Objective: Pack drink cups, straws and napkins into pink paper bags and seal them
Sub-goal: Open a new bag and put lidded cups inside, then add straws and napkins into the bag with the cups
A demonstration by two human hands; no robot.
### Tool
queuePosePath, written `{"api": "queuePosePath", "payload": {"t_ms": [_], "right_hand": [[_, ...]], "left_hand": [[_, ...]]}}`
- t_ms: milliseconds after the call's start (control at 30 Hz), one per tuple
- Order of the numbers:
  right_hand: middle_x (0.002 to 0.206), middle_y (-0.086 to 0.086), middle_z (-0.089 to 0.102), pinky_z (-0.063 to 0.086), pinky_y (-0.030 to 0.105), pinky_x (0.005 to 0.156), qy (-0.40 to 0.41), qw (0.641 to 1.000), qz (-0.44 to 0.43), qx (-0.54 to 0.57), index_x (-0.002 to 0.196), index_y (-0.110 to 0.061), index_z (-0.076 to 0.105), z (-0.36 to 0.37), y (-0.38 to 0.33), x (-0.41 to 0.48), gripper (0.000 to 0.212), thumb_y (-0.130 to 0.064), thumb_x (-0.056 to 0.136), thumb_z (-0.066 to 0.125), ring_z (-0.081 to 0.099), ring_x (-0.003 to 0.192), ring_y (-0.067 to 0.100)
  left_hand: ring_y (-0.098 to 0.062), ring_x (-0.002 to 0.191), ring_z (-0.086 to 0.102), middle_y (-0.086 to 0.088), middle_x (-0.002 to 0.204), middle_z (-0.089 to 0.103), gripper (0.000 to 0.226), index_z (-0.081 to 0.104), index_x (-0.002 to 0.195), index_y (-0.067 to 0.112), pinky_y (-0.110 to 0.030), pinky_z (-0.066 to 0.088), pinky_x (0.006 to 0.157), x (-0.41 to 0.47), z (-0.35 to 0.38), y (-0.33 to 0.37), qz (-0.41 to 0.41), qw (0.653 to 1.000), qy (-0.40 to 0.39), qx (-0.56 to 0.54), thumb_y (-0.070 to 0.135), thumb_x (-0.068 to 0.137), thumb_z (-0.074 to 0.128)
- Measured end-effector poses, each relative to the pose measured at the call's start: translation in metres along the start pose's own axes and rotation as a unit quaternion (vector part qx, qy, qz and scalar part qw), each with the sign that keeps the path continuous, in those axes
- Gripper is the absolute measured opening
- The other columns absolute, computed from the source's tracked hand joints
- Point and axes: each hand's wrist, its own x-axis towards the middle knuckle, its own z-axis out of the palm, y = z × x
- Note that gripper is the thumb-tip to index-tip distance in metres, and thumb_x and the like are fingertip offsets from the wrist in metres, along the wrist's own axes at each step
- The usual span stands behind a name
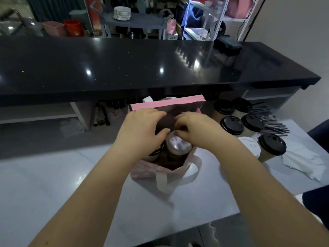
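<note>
Both hands inside open pink paper bag (147, 171) above clear-lidded cup (179, 145); left hand (142, 128) loosely curled, right hand (196, 130) pinching something, object unclear.

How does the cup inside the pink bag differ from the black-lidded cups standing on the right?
The clear-lidded brown cup sits inside the open pink paper bag, under both hands; the tan paper cups with black lids stand outside it on the pale table, untouched. Its lid is shiny and see-through, theirs matte black. All stand upright and lidded.
</note>
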Motion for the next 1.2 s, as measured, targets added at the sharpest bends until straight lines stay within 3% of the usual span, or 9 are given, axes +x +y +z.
{"api": "queuePosePath", "payload": {"t_ms": [100,300,433,533,700,1000,1200], "right_hand": [[0.111,-0.004,0.068,0.045,0.039,0.090,0.088,0.996,-0.001,-0.016,0.103,-0.021,0.071,-0.011,-0.011,-0.020,0.022,-0.029,0.087,0.057,0.056,0.108,0.020],[0.118,-0.001,0.067,0.039,0.036,0.098,0.198,0.971,0.120,0.062,0.108,-0.014,0.072,-0.001,0.014,-0.069,0.022,-0.018,0.087,0.067,0.054,0.114,0.022],[0.116,0.000,0.066,0.038,0.031,0.098,0.249,0.939,0.215,0.099,0.105,-0.014,0.072,-0.001,0.044,-0.114,0.022,-0.016,0.083,0.072,0.054,0.115,0.021],[0.113,-0.006,0.065,0.032,0.019,0.093,0.259,0.923,0.266,0.102,0.106,-0.019,0.070,-0.003,0.064,-0.142,0.024,-0.017,0.082,0.071,0.051,0.111,0.014],[0.110,-0.010,0.065,0.040,0.026,0.094,0.281,0.910,0.283,0.114,0.106,-0.023,0.070,-0.003,0.104,-0.162,0.025,-0.019,0.081,0.071,0.050,0.108,0.011],[0.115,-0.009,0.065,0.038,0.024,0.096,0.177,0.941,0.250,0.141,0.113,-0.023,0.068,-0.001,0.232,-0.174,0.034,-0.020,0.080,0.073,0.051,0.113,0.013],[0.125,-0.014,0.060,0.045,0.033,0.096,0.043,0.948,0.258,0.182,0.122,-0.033,0.061,0.009,0.333,-0.180,0.036,-0.033,0.086,0.068,0.053,0.116,0.010]], "left_hand": [[-0.021,0.099,0.062,0.003,0.107,0.070,0.031,0.066,0.115,0.023,-0.039,0.050,0.082,0.010,-0.004,0.018,-0.009,1.000,0.002,-0.029,0.037,0.089,0.059],[-0.025,0.105,0.056,0.000,0.113,0.063,0.033,0.059,0.121,0.025,-0.042,0.047,0.088,0.037,0.015,0.059,0.008,0.999,-0.043,0.004,0.034,0.090,0.053],[-0.029,0.111,0.051,-0.003,0.120,0.057,0.035,0.055,0.124,0.022,-0.042,0.040,0.089,0.046,0.034,0.100,0.019,0.998,-0.062,-0.006,0.035,0.092,0.053],[-0.028,0.113,0.050,-0.002,0.122,0.056,0.035,0.055,0.125,0.022,-0.041,0.039,0.089,0.049,0.044,0.133,0.032,0.997,-0.065,-0.017,0.036,0.092,0.052],[-0.027,0.113,0.048,0.000,0.122,0.056,0.034,0.054,0.126,0.026,-0.039,0.036,0.086,0.051,0.067,0.183,0.041,0.997,-0.046,-0.039,0.034,0.092,0.053],[-0.023,0.120,0.044,0.007,0.126,0.055,0.035,0.054,0.127,0.028,-0.039,0.034,0.094,0.103,0.154,0.252,-0.005,0.996,-0.079,-0.037,0.035,0.092,0.050],[-0.022,0.124,0.043,0.006,0.128,0.058,0.037,0.057,0.128,0.028,-0.039,0.033,0.100,0.144,0.202,0.296,-0.051,0.991,-0.089,-0.085,0.032,0.091,0.056]]}}
